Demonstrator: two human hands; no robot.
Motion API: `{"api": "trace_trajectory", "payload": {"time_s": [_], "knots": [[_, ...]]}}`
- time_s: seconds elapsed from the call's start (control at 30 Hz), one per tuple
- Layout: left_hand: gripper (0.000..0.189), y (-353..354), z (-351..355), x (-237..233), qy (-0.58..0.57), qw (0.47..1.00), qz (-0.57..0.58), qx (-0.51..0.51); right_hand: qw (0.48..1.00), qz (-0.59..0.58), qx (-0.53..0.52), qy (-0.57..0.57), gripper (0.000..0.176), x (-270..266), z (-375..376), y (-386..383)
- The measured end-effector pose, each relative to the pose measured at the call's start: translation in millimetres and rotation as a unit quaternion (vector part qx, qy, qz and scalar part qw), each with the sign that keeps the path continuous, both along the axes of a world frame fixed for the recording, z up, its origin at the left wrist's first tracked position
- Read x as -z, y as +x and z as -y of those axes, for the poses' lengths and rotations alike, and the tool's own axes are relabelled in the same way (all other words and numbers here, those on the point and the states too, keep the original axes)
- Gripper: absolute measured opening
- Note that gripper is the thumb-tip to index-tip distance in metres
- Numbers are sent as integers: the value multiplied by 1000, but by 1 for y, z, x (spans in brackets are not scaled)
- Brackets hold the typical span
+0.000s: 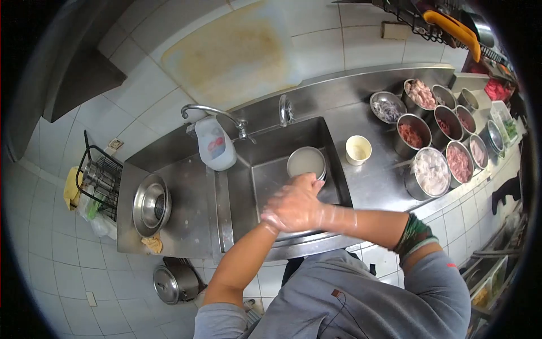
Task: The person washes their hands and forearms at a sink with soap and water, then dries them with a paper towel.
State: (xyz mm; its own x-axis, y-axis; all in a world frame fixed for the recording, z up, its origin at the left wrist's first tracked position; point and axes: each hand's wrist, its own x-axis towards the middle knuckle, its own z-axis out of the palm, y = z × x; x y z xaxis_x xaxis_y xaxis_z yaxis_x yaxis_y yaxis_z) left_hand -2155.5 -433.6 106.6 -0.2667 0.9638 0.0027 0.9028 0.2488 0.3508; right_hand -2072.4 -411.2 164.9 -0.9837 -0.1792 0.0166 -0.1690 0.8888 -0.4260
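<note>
My right hand (pixel 299 208) lies over my left hand (pixel 272 219), the two pressed together above the front part of the metal sink (pixel 265 174). White suds streak both wrists. Motion blurs the fingers, and the left ones are mostly hidden under the right hand. Just beyond the hands, a round container (pixel 306 163) of cloudy liquid stands in the sink. The curved faucet (pixel 217 109) and a second tap (pixel 285 111) are at the back edge, with a translucent plastic jug (pixel 216 144) to the left.
Right of the sink stand a cream cup (pixel 358 150), a bowl of sliced onion (pixel 388 107) and several metal pots of meat, one with pale pieces (pixel 430 173). Nested metal bowls (pixel 151 205) sit on the left counter. A lidded pot (pixel 169 283) is below it.
</note>
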Motion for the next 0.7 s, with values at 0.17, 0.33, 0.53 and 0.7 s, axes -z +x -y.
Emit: {"api": "trace_trajectory", "payload": {"time_s": [0.17, 0.33, 0.53, 0.7], "knots": [[36, -18, -10, 12, 206, 819, 438, -309, 905, -416, 36, -83, 15, 58, -31, -19], [37, -41, -21, -21, 387, 413, 735, -374, 929, -353, 63, -96, 36, 44, -3, -4], [35, -64, -13, -59, 555, 313, 744, -202, 748, -213, 188, -600, 54, 36, 26, -22], [37, -47, -20, -84, 481, 248, 839, 58, 308, 94, -78, -943, 42, 30, 5, -53]]}}
